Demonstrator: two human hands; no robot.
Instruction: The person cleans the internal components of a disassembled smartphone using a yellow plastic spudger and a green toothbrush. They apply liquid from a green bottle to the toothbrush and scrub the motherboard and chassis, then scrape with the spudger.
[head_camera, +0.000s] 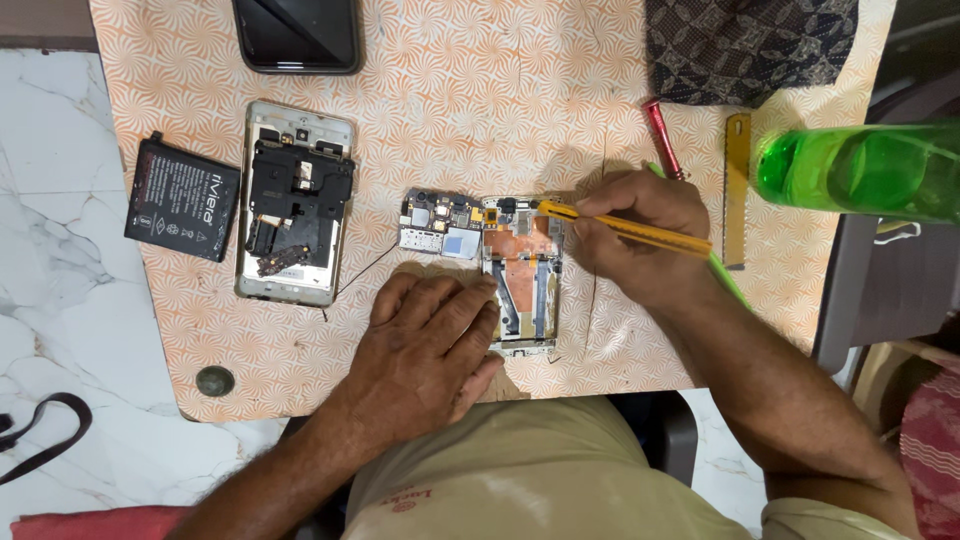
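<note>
**Inspector:** Surface first. A small table (620, 60) covered in an orange-and-white swirl pattern stands on a white marbled floor (60, 260) and fills the upper and middle frame.

**Clerk:** And the piece under work?

**Inspector:** An opened phone frame (522, 285), just right of centre, lying flat with copper-coloured shielding exposed. A loose circuit board (441, 224) lies against its upper left corner.

**Clerk:** The hands?

**Inspector:** The left hand (430, 350) rests palm down, fingers spread and relaxed, grasping nothing; its fingertips press on the left edge of the phone frame. The right hand (630, 235) is closed around a yellow tool (625, 228), pinched like a pen, its tip lying over the upper part of the frame.

**Clerk:** Other items?

**Inspector:** At left of centre, a second phone body (295, 205), back removed, black inner plate showing. Just to its left, a black battery (183, 198) at the table's edge. At the top edge, a dark phone (298, 35), screen up. At upper right, a dark patterned cloth (745, 45), a red-handled screwdriver (662, 138) beside the right hand, and a yellow ruler (737, 190) lying upright in the frame. A green bottle (860, 170) lies blurred at the right edge. A small round dark object (215, 380) sits near the table's lower left corner; I cannot tell what it is.
</note>
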